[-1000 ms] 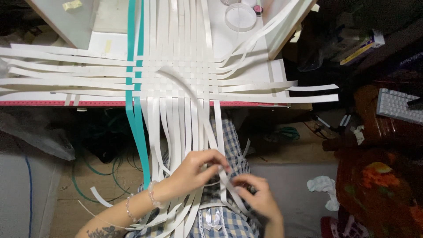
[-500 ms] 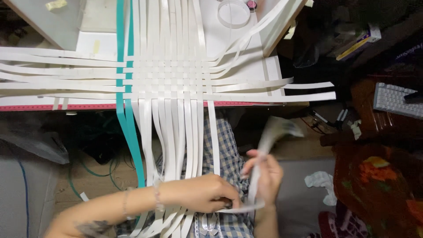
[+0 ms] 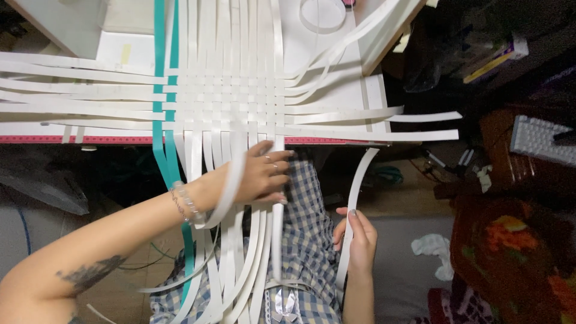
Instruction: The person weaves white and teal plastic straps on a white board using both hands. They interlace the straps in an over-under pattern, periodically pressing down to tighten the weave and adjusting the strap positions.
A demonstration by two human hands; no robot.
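Left hand (image 3: 258,177) now presses hanging strips (image 3: 240,240); right hand (image 3: 358,240) lifts loose strip (image 3: 355,192).

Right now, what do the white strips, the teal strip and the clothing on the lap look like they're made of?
White strips: probably plastic or coated paper; smooth, springy curves. The right hand holds one. Teal strip: same band, coloured. Lap clothing: soft checked woven fabric.

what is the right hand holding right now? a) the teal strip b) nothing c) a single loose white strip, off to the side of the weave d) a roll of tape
c: the right hand has its grip on one loose white strip that curves up toward the table edge, apart from the woven mat, while the left hand lies on the hanging white strips.
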